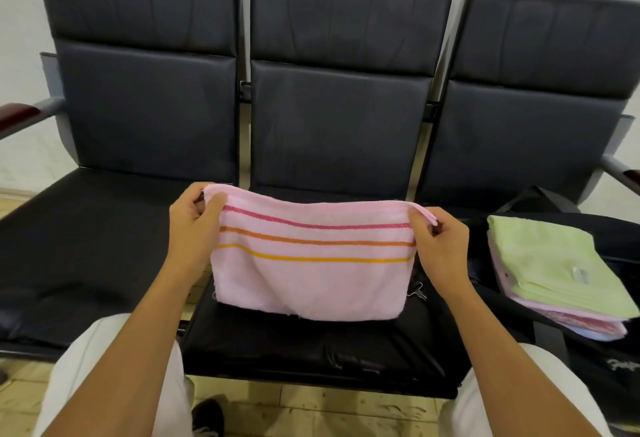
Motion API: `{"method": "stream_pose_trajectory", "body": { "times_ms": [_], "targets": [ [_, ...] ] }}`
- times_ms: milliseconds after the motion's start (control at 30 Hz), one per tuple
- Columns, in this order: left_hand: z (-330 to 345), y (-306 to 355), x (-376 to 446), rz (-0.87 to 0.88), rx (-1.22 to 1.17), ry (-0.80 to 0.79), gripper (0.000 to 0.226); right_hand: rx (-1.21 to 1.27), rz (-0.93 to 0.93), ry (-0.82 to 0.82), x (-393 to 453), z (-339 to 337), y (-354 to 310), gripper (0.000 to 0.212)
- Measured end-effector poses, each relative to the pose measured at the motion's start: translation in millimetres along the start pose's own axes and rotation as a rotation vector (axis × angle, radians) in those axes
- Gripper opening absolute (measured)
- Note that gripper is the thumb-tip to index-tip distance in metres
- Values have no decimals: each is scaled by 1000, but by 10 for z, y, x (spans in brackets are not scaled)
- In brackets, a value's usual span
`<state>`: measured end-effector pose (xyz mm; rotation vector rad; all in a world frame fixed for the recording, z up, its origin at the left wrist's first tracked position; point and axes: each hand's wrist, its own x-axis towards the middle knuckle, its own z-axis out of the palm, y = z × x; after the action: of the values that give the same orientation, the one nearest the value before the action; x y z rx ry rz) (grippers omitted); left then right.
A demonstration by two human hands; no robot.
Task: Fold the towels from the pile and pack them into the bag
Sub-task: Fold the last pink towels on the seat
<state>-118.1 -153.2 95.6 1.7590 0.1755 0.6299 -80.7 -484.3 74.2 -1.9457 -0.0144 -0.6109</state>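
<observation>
Your left hand [195,225] pinches the top left corner of the pink towel [311,263], thumb in front and fingers curled behind the edge, and your right hand [440,242] pinches the top right corner the same way, so the towel hangs doubled between your hands with its three stripes, red, orange and yellow, running across the front. Its lower edge rests on the middle seat [311,343] of a row of three dark padded seats, and the top edge sags slightly between your two grips. To your right, on the right-hand seat, a stack of folded towels [554,274] lies with a light green one on top and pink ones under it; the stack sits on a black bag [609,350], though you cannot tell from here whether the stack is inside the bag's opening or only lying on top of it. A black strap [530,199] of the bag rises behind the stack. Both your forearms reach forward from the bottom of the view over your pale trousers [86,367], and a dark shoe [207,416] shows on the tiled floor [329,412] below the seat edge
</observation>
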Motion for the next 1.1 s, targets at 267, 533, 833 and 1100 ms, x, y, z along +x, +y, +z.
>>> {"method": "stream_pose_trajectory", "body": {
  "times_ms": [267, 533, 833, 1100],
  "targets": [
    [-92, -11, 31, -768, -355, -108, 28, 209, 529, -223, 56, 24, 7, 14],
    [-41, -69, 20, -812, -526, -252, 21, 464, 690, -251, 80, 86, -12, 27],
    [246, -77, -4, -499, -360, -62, 16, 514, 599, -268, 9, 274, -101, 29],
    [641, -29, -126, -332, -294, -105, 10, 627, 572, -326, -89, 544, -261, 23]
  ]
}}
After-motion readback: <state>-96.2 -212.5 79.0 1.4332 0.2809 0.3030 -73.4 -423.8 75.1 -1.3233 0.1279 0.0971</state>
